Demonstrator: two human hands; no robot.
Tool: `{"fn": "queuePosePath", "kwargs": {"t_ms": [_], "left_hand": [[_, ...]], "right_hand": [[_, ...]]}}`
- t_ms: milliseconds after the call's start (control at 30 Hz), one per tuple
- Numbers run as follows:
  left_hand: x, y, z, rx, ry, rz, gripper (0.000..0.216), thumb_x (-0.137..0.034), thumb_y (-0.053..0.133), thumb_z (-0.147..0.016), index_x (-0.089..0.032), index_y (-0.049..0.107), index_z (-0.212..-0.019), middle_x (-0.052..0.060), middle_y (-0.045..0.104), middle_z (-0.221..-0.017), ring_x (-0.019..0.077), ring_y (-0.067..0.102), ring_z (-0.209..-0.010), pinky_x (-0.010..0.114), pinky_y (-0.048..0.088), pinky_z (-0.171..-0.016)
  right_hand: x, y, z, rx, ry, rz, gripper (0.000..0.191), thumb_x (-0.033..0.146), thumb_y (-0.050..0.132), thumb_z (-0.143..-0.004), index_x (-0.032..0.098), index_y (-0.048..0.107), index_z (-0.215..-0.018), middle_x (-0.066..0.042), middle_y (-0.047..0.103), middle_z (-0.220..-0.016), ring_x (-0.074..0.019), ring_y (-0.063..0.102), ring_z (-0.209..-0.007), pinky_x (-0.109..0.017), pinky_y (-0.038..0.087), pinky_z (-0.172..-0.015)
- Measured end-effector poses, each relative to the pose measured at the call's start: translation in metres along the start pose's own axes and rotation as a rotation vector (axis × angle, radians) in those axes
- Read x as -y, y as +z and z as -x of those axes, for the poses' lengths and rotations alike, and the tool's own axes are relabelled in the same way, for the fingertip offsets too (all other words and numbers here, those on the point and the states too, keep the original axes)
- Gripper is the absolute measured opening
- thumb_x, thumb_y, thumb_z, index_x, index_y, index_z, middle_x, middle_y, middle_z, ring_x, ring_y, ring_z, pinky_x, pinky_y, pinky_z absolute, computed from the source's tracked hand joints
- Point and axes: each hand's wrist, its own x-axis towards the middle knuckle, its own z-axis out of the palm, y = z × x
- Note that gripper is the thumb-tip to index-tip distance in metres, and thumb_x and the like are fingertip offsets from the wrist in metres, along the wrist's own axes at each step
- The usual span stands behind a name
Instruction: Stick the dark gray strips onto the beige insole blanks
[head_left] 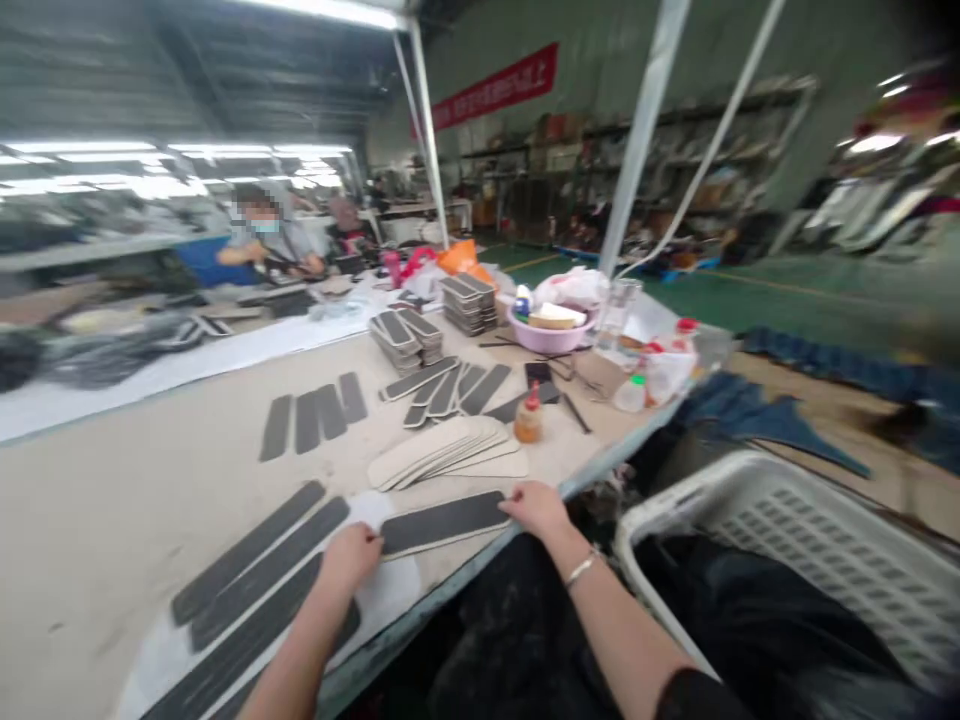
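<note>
A long dark grey strip with a pale border lies between my hands at the near table edge. My left hand pinches its left end, and my right hand pinches its right end. Just beyond it is a fanned stack of cream rounded pieces. Several longer dark strips rest on white sheets to the left, partly under my left forearm. Farther up sit short dark pieces and a loose pile of bordered strips.
A glue bottle with a red tip stands right of the cream pieces. Behind are stacked strips and a pink basin. A white plastic basket holding black material stands right of the table. A masked person sits across the table.
</note>
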Motion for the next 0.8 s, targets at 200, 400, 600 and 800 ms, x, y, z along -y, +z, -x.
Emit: {"fn": "queuePosePath", "kwargs": {"t_ms": [200, 400, 600, 800], "left_hand": [[0.047, 0.004, 0.002, -0.054, -0.081, 0.112, 0.015, -0.023, 0.054, -0.077, -0.015, 0.066, -0.081, 0.008, 0.068, -0.088, 0.0173, 0.061, -0.087, 0.023, 0.043, -0.074], [0.043, 0.009, 0.002, -0.058, -0.093, 0.219, 0.016, -0.021, 0.055, -0.073, -0.015, 0.067, -0.081, 0.008, 0.069, -0.082, 0.0169, 0.063, -0.083, 0.023, 0.043, -0.073], [0.052, 0.009, 0.007, -0.025, -0.119, 0.309, 0.014, -0.022, 0.053, -0.076, -0.017, 0.065, -0.083, 0.003, 0.069, -0.072, 0.0120, 0.064, -0.067, 0.019, 0.044, -0.065], [0.050, 0.005, 0.007, -0.065, -0.134, 0.276, 0.030, -0.042, 0.052, -0.077, -0.015, 0.059, -0.090, 0.006, 0.068, -0.074, 0.0183, 0.064, -0.076, 0.024, 0.044, -0.065]], "right_hand": [[-0.009, 0.015, -0.018, 0.004, -0.061, -0.024, 0.026, 0.047, 0.056, -0.070, 0.023, 0.065, -0.070, -0.002, 0.066, -0.074, -0.0172, 0.059, -0.072, -0.025, 0.037, -0.059], [-0.014, 0.017, -0.020, 0.034, -0.059, -0.009, 0.034, 0.055, 0.053, -0.069, 0.023, 0.064, -0.068, -0.003, 0.065, -0.071, -0.0183, 0.059, -0.068, -0.027, 0.036, -0.057], [-0.018, 0.022, -0.026, 0.048, -0.074, 0.004, 0.035, 0.057, 0.052, -0.068, 0.024, 0.063, -0.068, -0.003, 0.064, -0.069, -0.0187, 0.059, -0.068, -0.028, 0.036, -0.057], [-0.015, 0.020, -0.023, 0.036, -0.064, 0.029, 0.034, 0.056, 0.051, -0.069, 0.024, 0.061, -0.068, -0.004, 0.065, -0.073, -0.0211, 0.060, -0.073, -0.029, 0.037, -0.061]]}}
